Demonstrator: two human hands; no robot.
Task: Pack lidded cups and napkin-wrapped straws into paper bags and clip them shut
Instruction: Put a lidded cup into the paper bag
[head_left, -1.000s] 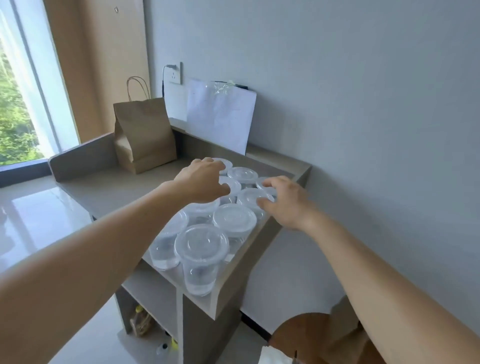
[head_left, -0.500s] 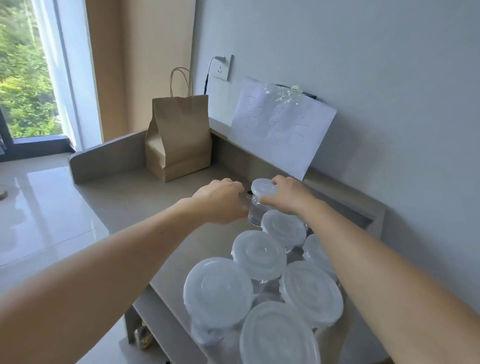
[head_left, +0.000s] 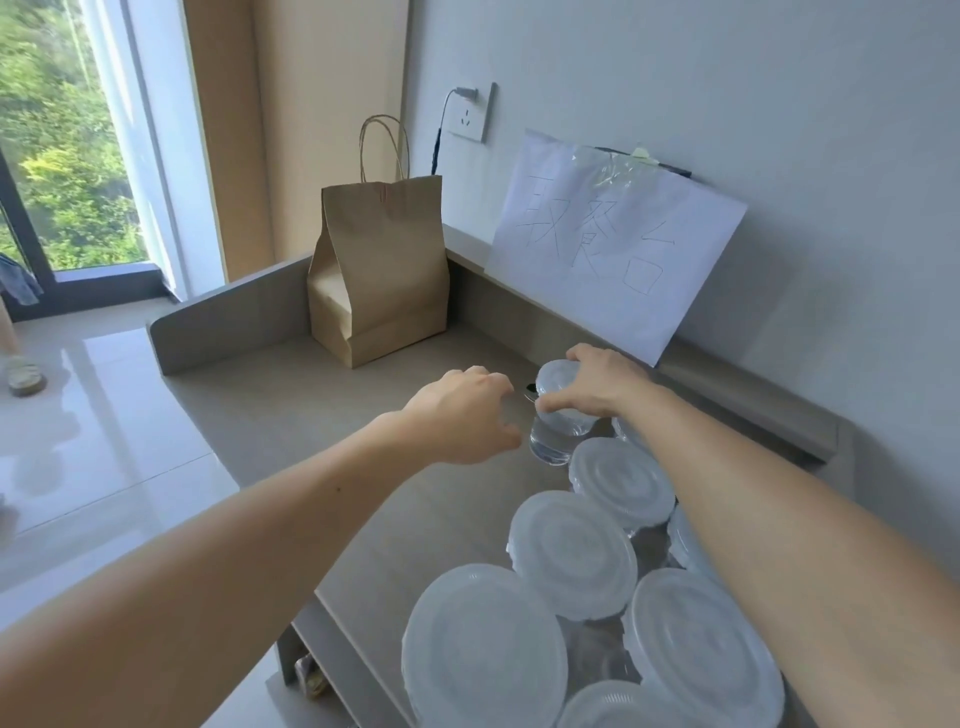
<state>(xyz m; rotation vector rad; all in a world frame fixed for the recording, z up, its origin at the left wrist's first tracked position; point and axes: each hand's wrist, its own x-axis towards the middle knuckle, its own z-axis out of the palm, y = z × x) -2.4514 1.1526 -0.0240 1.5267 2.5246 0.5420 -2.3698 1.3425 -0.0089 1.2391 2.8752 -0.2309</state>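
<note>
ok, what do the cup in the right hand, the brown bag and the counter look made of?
Cup in the right hand: probably clear glossy plastic, since you can see through its wall. Its lid is frosted and translucent.
Bag: matte brown kraft paper with creased folds and twisted cord handles.
Counter: matte grey-beige, probably laminate or board. It has a faint grain, and the core isn't visible.

Eight lidded cups (head_left: 571, 553) by my count, two of them mostly hidden! One brown paper bag (head_left: 379, 270), one handwritten sheet (head_left: 613, 244) and one wall socket (head_left: 470, 111), that's the tally.
</note>
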